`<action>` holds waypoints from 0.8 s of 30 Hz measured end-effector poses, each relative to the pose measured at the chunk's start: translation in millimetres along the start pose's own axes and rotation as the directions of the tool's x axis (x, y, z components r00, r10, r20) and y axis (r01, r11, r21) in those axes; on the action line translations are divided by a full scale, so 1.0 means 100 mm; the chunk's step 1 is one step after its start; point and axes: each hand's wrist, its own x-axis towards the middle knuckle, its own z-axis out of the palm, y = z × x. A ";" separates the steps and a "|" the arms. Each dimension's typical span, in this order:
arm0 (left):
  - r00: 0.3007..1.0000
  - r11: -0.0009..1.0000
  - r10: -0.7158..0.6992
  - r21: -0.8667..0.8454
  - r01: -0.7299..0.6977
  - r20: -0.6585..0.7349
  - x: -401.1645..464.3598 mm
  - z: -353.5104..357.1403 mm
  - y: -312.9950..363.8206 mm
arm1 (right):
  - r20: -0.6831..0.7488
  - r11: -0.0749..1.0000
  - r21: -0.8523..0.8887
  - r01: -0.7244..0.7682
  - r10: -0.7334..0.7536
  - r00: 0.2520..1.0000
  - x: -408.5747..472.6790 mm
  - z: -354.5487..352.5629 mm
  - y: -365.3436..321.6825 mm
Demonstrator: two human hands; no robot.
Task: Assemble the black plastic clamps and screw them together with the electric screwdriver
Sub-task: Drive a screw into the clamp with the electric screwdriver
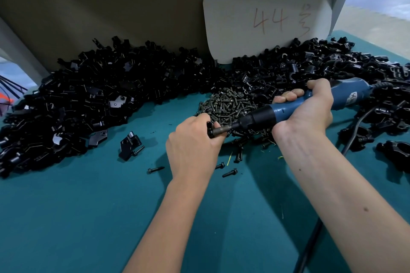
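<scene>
Right hand (310, 108) fingers (288, 96) wrapped round blue electric screwdriver (295, 108), bit tip meeting small black clamp piece (209, 125) pinched in curled left hand (195, 139) fingers. Screw pile (230, 106) just beyond those fingers; black clamp heaps (88, 99) either side on teal bench (88, 217). No containers visible.

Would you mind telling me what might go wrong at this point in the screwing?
1. The left hand pinches a small black part right at the screwdriver tip, so a slipping bit could hit a finger.
2. The cord trails through loose clamps on the right and might drag them.
3. The right hand works over the screw pile and could scatter it.
</scene>
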 end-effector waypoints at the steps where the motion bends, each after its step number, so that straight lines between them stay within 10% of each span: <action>1: 1.000 1.000 -0.001 -0.002 0.001 -0.004 0.00 0.01 0.00 | -0.003 1.000 -0.004 -0.003 0.003 1.000 0.00 0.00 0.00; 14: 1.000 0.999 -0.031 0.020 0.032 -0.001 -0.01 0.05 0.03 | 0.010 1.000 0.016 0.007 -0.007 1.000 0.03 0.00 -0.07; 24: 0.975 0.959 -0.201 -0.223 0.177 -0.090 0.11 -0.06 -0.22 | 0.329 0.998 0.012 -0.069 0.061 0.942 0.15 0.02 -0.34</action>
